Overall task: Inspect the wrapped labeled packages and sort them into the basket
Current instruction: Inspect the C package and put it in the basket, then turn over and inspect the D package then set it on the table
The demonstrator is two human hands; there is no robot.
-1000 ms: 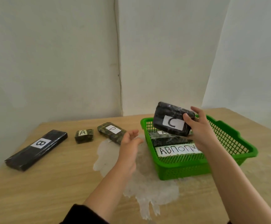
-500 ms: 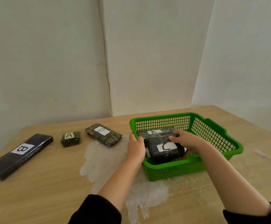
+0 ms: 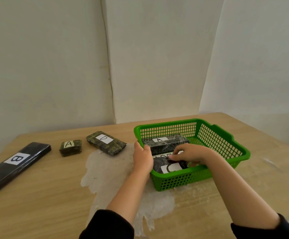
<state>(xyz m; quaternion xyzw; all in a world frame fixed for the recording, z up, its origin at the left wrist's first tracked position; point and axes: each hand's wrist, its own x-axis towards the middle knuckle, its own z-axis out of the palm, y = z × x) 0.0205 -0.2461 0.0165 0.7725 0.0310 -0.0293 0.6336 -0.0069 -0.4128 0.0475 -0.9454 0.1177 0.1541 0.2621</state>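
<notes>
A green mesh basket (image 3: 223, 140) stands on the wooden table at centre right. The black wrapped package labelled C (image 3: 169, 167) lies inside it at the near left corner, over a white paper strip. My right hand (image 3: 190, 153) rests on its far edge with fingers on it. My left hand (image 3: 143, 158) grips the basket's left rim. Behind lies a package labelled A (image 3: 164, 144) inside the basket. On the table to the left lie a package labelled D (image 3: 106, 142), a small package labelled A (image 3: 70, 147) and a long black package labelled B (image 3: 16, 165).
A pale worn patch (image 3: 106, 171) spreads across the wooden table (image 3: 37, 204) in front of the basket. White walls meet in a corner behind the table. The table's right edge runs past the basket.
The C package went from held up above the basket down into its near left corner. My left hand came across and took the basket's left rim.
</notes>
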